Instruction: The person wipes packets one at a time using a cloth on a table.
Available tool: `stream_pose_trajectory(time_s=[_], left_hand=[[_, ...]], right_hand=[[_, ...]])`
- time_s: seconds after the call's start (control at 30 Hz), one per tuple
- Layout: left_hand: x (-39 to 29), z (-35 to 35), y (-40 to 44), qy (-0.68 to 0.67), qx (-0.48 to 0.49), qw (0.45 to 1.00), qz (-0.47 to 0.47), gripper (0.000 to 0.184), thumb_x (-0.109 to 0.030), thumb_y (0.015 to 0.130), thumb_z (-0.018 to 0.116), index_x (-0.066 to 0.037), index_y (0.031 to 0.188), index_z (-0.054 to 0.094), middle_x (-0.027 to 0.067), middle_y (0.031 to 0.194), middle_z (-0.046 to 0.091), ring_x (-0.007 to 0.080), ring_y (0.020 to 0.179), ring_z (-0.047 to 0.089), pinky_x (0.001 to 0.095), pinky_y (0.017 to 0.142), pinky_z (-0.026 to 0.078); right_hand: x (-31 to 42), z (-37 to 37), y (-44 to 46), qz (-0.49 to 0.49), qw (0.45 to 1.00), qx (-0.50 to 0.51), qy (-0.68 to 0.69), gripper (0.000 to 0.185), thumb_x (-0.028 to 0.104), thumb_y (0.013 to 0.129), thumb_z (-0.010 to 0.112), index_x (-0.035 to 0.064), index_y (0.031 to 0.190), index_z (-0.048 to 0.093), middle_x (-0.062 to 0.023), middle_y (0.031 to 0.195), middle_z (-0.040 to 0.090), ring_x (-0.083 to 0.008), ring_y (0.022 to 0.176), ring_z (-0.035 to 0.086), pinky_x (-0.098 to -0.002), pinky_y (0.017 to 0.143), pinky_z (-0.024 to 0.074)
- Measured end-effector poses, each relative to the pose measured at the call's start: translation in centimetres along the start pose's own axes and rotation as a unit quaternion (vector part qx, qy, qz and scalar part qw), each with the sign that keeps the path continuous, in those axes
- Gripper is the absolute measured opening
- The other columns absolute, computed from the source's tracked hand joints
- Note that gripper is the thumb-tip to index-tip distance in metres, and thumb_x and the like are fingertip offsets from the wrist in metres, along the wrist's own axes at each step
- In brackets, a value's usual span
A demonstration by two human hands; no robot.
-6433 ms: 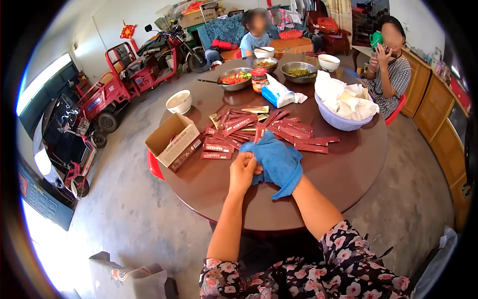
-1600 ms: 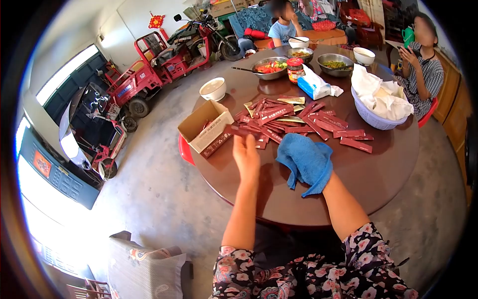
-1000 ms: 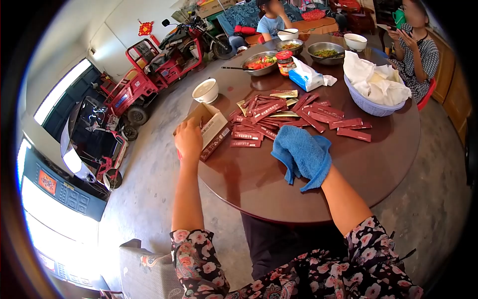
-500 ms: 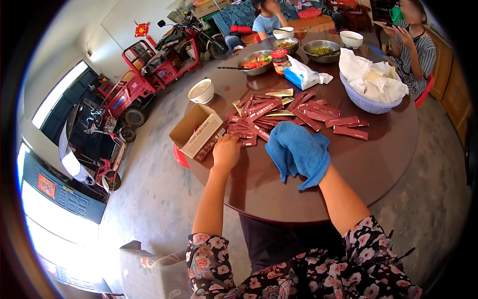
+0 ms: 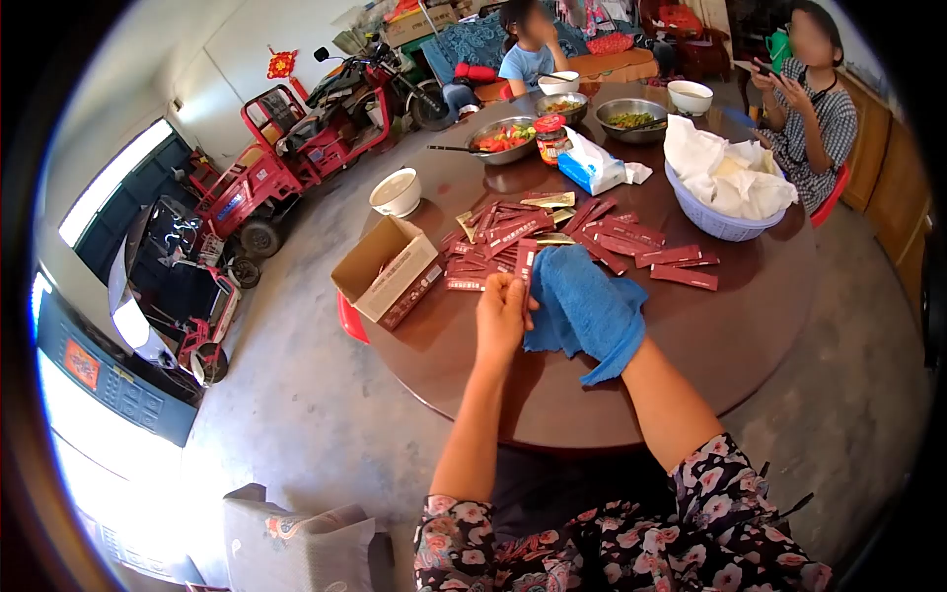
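My left hand pinches a dark red sachet, which stands upright between its fingers. Right beside it, a blue cloth is draped over my right hand, whose fingers are hidden beneath it. Behind both hands a loose pile of red sachets spreads over the round brown table, with a few gold ones among them. An open cardboard box sits left of the pile, with some red sachets inside.
A white bowl, metal dishes of food, a red-lidded jar, a tissue pack and a purple basket with white paper stand around the pile. Two people sit beyond the table. A red tricycle is at the left.
My left hand has moved from beside the box to the right, up to the blue cloth, and now holds up a sachet. The cloth-covered hand has stayed near the same place.
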State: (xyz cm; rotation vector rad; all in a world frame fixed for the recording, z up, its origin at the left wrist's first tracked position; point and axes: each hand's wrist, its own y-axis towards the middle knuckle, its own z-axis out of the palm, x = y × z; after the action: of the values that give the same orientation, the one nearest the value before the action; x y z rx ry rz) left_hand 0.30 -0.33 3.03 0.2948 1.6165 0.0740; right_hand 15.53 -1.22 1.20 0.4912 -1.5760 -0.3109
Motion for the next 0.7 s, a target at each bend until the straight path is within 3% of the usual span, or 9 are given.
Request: stream_pose_trajectory(time_s=[0.03,0.1,0.13,0.33,0.47,0.57,0.6,0.63,0.7], left_hand=[[0.3,1.1,-0.4,-0.029,0.0,1.0,-0.008,0.013,-0.015,0.098,0.048,-0.002,0.095,0.049,0.0043,0.066,0.058,0.0067,0.045,0.046,0.0204,0.042,0.038],[1.7,3.0,-1.0,-0.088,0.001,0.996,0.0,0.013,-0.016,0.099,0.046,-0.003,0.097,0.049,0.0012,0.068,0.055,0.0066,0.048,0.044,0.0208,0.043,0.037],[1.1,3.5,-1.6,-0.072,0.005,0.997,-0.01,0.013,-0.015,0.098,0.047,-0.002,0.101,0.05,-0.0004,0.068,0.052,0.0062,0.051,0.046,0.0203,0.046,0.039],[1.5,2.2,-2.4,-0.072,0.047,0.996,-0.016,0.012,-0.008,0.093,0.052,0.0,0.102,0.054,0.0012,0.074,0.058,0.0081,0.061,0.056,0.0203,0.055,0.045],[1.2,1.7,-2.6,-0.057,0.06,0.996,-0.035,0.01,-0.007,0.091,0.055,0.0,0.098,0.057,0.0036,0.078,0.062,0.01,0.067,0.061,0.021,0.061,0.046],[1.7,1.4,-2.4,-0.099,0.043,0.994,-0.014,0.009,-0.004,0.09,0.055,0.0,0.097,0.058,0.0031,0.078,0.063,0.009,0.066,0.061,0.0213,0.06,0.047],[1.9,1.3,-2.3,-0.101,0.042,0.994,-0.013,0.009,-0.004,0.09,0.055,0.0,0.097,0.058,0.0031,0.078,0.063,0.009,0.066,0.061,0.0213,0.06,0.047],[2.0,1.3,-2.3,-0.097,0.04,0.994,-0.009,0.009,-0.003,0.09,0.054,0.001,0.097,0.058,0.0032,0.077,0.063,0.0091,0.066,0.061,0.0214,0.059,0.047],[2.2,1.2,-2.3,-0.094,0.038,0.995,-0.005,0.009,-0.002,0.09,0.054,0.001,0.097,0.058,0.0033,0.076,0.063,0.0092,0.065,0.061,0.0215,0.059,0.047]], right_hand=[[1.2,0.0,0.1,0.0,1.0,0.003,0.006,0.015,0.012,0.085,0.051,0.0032,0.095,0.058,-0.0119,0.092,0.06,-0.0205,0.084,0.06,-0.0298,0.072,0.0478],[7.0,0.1,-0.4,0.037,0.971,0.053,-0.231,0.011,0.011,0.084,0.051,0.0034,0.083,0.059,-0.0097,0.077,0.06,-0.0202,0.065,0.059,-0.0319,0.067,0.0473],[6.5,0.2,-0.3,-0.047,0.945,0.027,-0.323,0.012,0.011,0.083,0.052,0.005,0.076,0.059,-0.0069,0.067,0.058,-0.0191,0.052,0.054,-0.0308,0.063,0.0467],[5.7,-0.1,-0.5,-0.179,0.923,-0.006,-0.341,0.008,0.012,0.079,0.053,0.008,0.075,0.058,-0.0051,0.069,0.059,-0.0182,0.062,0.056,-0.0308,0.063,0.044],[6.3,-0.2,-0.6,-0.108,0.942,0.006,-0.317,0.007,0.011,0.078,0.053,0.0079,0.073,0.056,-0.0052,0.068,0.057,-0.0179,0.066,0.055,-0.0319,0.065,0.0436],[6.0,0.1,-0.6,-0.202,0.912,0.05,-0.353,0.006,0.009,0.079,0.054,0.0072,0.074,0.052,-0.0039,0.066,0.054,-0.0155,0.062,0.053,-0.0296,0.059,0.043],[4.9,0.9,-0.6,-0.014,0.997,0.008,-0.074,0.007,0.009,0.08,0.055,0.0074,0.075,0.05,-0.0029,0.066,0.053,-0.0142,0.06,0.052,-0.0281,0.056,0.0419],[4.5,1.4,-0.6,0.177,0.96,-0.037,0.214,0.008,0.008,0.081,0.055,0.0077,0.076,0.049,-0.0018,0.065,0.052,-0.0128,0.059,0.051,-0.0266,0.052,0.0409],[4.1,0.9,-0.7,0.197,0.953,-0.009,0.229,0.006,0.01,0.082,0.056,0.0064,0.079,0.053,-0.0031,0.068,0.052,-0.0141,0.062,0.052,-0.0272,0.057,0.0426]])
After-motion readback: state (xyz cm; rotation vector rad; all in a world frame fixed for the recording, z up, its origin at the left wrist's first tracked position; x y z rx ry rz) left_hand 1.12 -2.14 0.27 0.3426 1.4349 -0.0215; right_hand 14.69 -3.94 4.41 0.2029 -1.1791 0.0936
